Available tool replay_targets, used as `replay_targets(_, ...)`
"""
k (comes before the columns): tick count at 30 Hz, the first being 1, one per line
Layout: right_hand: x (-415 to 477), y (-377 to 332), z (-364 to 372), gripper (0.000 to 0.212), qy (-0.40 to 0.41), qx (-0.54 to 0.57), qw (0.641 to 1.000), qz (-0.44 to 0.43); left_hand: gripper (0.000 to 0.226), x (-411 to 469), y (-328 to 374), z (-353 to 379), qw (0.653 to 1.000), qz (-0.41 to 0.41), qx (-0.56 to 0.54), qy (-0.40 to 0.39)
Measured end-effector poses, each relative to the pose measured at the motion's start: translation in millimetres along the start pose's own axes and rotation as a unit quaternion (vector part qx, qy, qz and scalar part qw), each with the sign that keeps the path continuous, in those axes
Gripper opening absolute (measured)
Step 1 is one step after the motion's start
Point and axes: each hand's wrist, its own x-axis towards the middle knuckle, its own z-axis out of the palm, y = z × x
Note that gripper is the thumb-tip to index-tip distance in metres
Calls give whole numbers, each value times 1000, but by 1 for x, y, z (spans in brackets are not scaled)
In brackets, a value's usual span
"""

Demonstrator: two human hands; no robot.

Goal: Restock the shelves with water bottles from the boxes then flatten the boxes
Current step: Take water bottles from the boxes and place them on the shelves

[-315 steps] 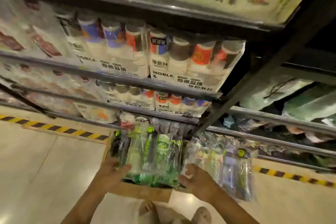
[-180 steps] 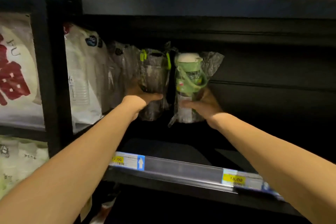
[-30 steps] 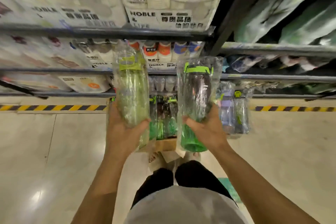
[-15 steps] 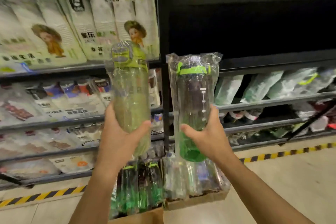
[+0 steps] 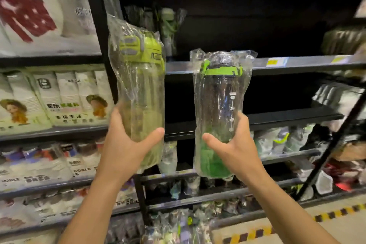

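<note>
**Inspector:** How will they handle?

**Assessor:** Judged empty, so light. The bodies are rigid, but the loose wrap [image 5: 200,61] looks slippery. Grip round the barrel, not the film.

**Inspector:** Appearance and position?

**Assessor:** The left hand [image 5: 126,144] curls round the lower body of the lime-lidded bottle [image 5: 140,85]. The right hand [image 5: 235,148] likewise grips the dark green-banded bottle [image 5: 219,105]. Both are held upright before the dark shelf [image 5: 297,61].

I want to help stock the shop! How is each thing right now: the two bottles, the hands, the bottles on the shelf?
left hand: grips the light green bottle near its bottom.
light green bottle: upright, lid on, wrapped in clear plastic.
right hand: grips the dark bottle low down.
dark bottle: upright, green band on top, wrapped in plastic.
shelf bottles: standing at the back, wrapped.
</note>
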Motion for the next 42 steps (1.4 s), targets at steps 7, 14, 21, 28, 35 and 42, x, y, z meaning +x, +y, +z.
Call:
replay_targets(7,79,-31,-25,104,48,15,997,-66,93,82,39,30,997,63,-48,1)
replay_targets(14,165,-52,-33,100,75,25,986,-145,107,174,49,62,982,111,-152,-9)
replay_targets(21,266,-60,-44,88,87,51,976,-193,106,263,55,98,975,126,-184,2)
replay_targets(28,380,-30,-58,92,18,46,981,-187,100,346,48,153,993,82,-81,-7)
replay_targets(35,498,18,-66,89,-56,34,989,-132,92,419,48,216,998,-23,47,-22)
replay_targets(42,600,40,-55,94,-130,85,987,-50,129,492,43,272,993,-82,75,-32)
